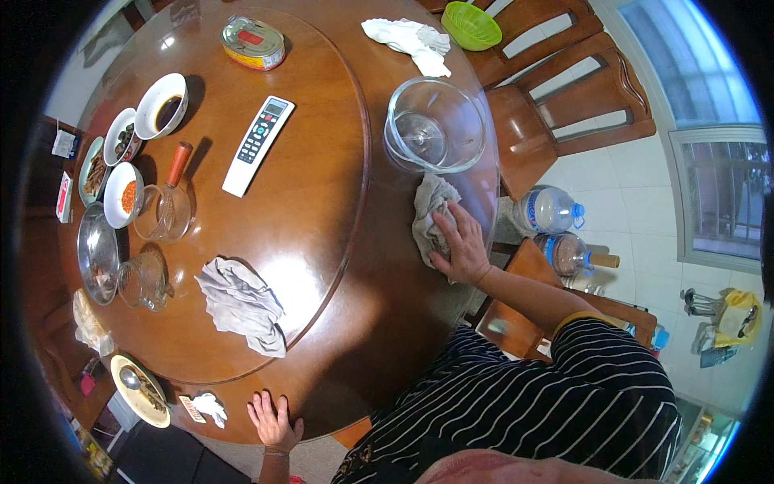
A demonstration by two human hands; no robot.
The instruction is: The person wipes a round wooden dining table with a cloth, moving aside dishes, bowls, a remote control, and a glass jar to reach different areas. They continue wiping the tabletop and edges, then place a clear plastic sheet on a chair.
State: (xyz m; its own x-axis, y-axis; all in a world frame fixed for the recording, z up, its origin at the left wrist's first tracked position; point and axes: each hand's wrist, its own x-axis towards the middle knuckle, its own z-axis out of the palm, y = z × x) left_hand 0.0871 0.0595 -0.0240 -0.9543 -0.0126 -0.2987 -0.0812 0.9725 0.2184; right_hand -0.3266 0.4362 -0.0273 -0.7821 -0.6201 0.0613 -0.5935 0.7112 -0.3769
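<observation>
My right hand (pixel 462 245) rests on a crumpled grey cloth (pixel 432 212) at the right side of a round wooden table (pixel 387 314), fingers bent over it. Just beyond the cloth stands a large clear glass bowl (pixel 429 130). My left hand (pixel 275 420) lies flat on the table's near edge, fingers apart, holding nothing. Beside it are a crumpled white tissue (pixel 210 408) and a small card with printing (pixel 192 409). A second pale grey cloth (pixel 242 305) lies on the raised wooden turntable (pixel 314 199).
On the turntable are a white remote control (pixel 259 145), an oval tin (pixel 253 43), a bowl of dark liquid (pixel 160 107), a bowl of orange-red bits (pixel 124 195) and a glass jug (pixel 145 281). A white cloth (pixel 411 39) lies far right. Wooden chairs (pixel 523 133) and water bottles (pixel 544 209) stand rightward.
</observation>
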